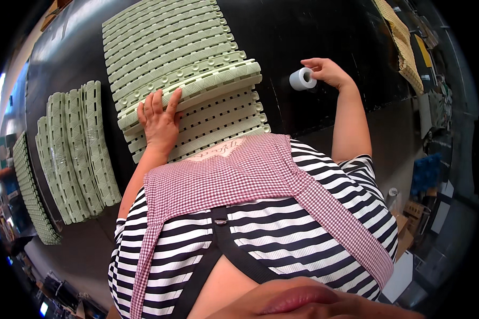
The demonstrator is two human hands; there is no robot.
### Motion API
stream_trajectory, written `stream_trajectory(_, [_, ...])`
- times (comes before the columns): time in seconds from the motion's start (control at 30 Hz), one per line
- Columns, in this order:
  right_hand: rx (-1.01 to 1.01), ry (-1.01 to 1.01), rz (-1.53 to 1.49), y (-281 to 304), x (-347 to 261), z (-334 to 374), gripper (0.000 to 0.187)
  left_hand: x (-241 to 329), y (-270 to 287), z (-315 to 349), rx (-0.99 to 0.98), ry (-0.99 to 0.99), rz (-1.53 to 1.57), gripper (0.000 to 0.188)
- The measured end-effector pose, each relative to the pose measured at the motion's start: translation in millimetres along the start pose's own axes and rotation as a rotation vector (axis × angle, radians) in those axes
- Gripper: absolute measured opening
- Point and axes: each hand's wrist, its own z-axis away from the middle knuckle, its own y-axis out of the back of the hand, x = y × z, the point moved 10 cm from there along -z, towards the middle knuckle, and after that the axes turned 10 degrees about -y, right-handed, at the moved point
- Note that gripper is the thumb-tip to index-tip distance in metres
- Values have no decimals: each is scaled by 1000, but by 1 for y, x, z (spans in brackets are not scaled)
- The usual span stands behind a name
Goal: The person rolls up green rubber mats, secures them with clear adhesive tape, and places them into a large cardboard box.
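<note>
While left hand (161, 126) grips mat (167, 40), right hand (329, 73) at tape (298, 81), grasp unclear, lettered apron (226, 181)

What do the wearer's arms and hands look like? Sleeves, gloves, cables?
Left hand and right hand are both bare: no gloves. Forearms are uncovered too; no cables, watch or bracelet visible. Short sleeves have black-and-white stripes. No markings noticeable on the arms; any fine detail on the fingers is too small to tell.
</note>
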Motion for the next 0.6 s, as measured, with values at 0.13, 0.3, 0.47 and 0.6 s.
stream_trajectory(0.13, [295,-52,330,-21,-8,-11,38,-1,5,-2,8,-7,20,73])
stream_trajectory(0.3, [-88,351,-627,-76,-86,5,21,-5,8,1,-6,31,25,73])
stream_trajectory(0.47, [-376,722,-816,-180,-208,19,21,-7,14,-3,13,59,112,72])
stream_trajectory(0.6, [-474,627,-653,-235,-254,-1,22,-11,25,-3,108,85,234,70])
